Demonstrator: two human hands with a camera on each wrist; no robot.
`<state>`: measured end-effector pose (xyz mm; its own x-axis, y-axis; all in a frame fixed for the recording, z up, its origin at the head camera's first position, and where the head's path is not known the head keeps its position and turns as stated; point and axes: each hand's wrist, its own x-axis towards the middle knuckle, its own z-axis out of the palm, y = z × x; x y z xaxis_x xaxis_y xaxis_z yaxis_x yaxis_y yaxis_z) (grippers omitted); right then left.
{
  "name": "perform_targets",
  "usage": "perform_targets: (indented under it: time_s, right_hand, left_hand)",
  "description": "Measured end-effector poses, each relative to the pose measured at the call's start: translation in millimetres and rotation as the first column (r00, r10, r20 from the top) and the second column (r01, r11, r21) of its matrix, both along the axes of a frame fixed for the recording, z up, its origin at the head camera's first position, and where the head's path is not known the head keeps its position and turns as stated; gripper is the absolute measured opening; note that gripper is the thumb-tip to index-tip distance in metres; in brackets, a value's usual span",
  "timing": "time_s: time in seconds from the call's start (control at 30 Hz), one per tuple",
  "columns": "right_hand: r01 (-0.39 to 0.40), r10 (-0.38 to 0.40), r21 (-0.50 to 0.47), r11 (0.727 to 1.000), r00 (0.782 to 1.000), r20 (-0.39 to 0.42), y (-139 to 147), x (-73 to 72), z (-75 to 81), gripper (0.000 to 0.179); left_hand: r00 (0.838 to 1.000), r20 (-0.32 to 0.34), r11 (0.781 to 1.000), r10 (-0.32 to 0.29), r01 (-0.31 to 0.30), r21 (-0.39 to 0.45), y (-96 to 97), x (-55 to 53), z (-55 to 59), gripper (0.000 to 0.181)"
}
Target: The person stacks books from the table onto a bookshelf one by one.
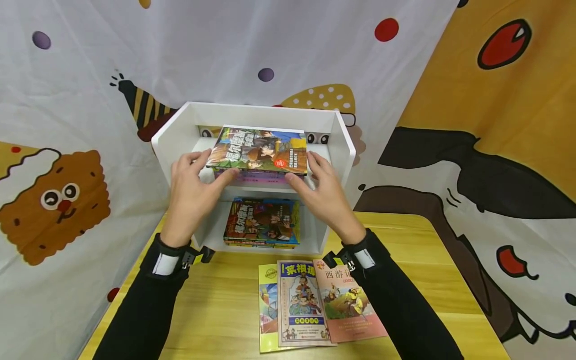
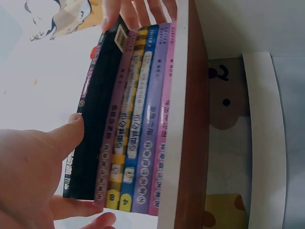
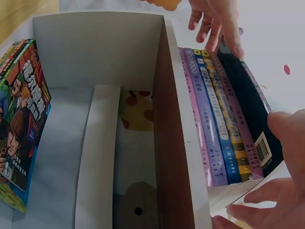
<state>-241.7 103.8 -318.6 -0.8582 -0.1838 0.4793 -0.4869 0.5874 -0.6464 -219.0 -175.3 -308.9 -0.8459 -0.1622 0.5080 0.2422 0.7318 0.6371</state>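
Note:
A colourful comic book [image 1: 258, 150] lies on top of a stack of books [image 1: 261, 177] on the upper level of a small white shelf [image 1: 346, 140]. My left hand [image 1: 194, 189] grips its left end, thumb at the front edge and fingers along the side. At the opposite end, my right hand [image 1: 326, 192] holds the same book in a mirrored way. Both wrist views show the book's dark back cover [image 2: 97, 124] angled away from the stack. Beneath it are several spines in pink, purple, blue and yellow [image 3: 221, 119].
Another pile of comic books [image 1: 261, 222] sits on the shelf's lower level. In front, on the wooden table [image 1: 216, 305], lie a yellow book [image 1: 268, 320], a blue-and-cream book [image 1: 303, 305] and a pink book [image 1: 351, 322], overlapping. A printed cloth [image 1: 216, 50] hangs behind.

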Motion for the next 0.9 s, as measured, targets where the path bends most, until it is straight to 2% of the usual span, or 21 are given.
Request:
perform_targets:
  time_s: [0.17,0.3,0.47,0.63,0.77,0.9]
  right_hand:
    - [-0.02,0.021,-0.025,0.999,0.999,0.042,-4,-5.3,0.4,0.076]
    - [-0.032,0.037,-0.069,0.997,0.997,0.068,-6,-8.1,0.6,0.075]
    - [-0.06,0.063,-0.081,0.995,0.997,0.036,-7,-13.8,1.1,0.075]
    - [-0.107,0.106,-0.103,0.989,0.994,-0.017,-8,-19.0,2.4,0.072]
    - [-0.095,0.094,-0.133,0.987,0.995,-0.016,-9,-19.4,3.8,0.071]
    - [-0.046,0.046,-0.138,0.989,0.999,-0.002,-9,-20.3,4.4,0.073]
  left_hand:
    - [1.0,0.011,1.0,0.006,-0.006,0.023,2.5,-9.4,-1.3,0.091]
    - [1.0,-0.005,0.999,0.009,-0.009,0.039,4.1,-15.1,-1.8,0.09]
    - [0.999,-0.041,0.998,0.014,-0.012,0.054,5.2,-19.2,-2.6,0.087]
    - [0.994,-0.104,0.998,0.015,-0.009,0.058,5.4,-21.3,-2.8,0.077]
    - [0.989,-0.145,0.998,0.022,-0.014,0.059,5.9,-23.8,-3.9,0.07]
    - [0.984,-0.174,0.998,0.034,-0.023,0.061,6.1,-25.7,-5.1,0.064]
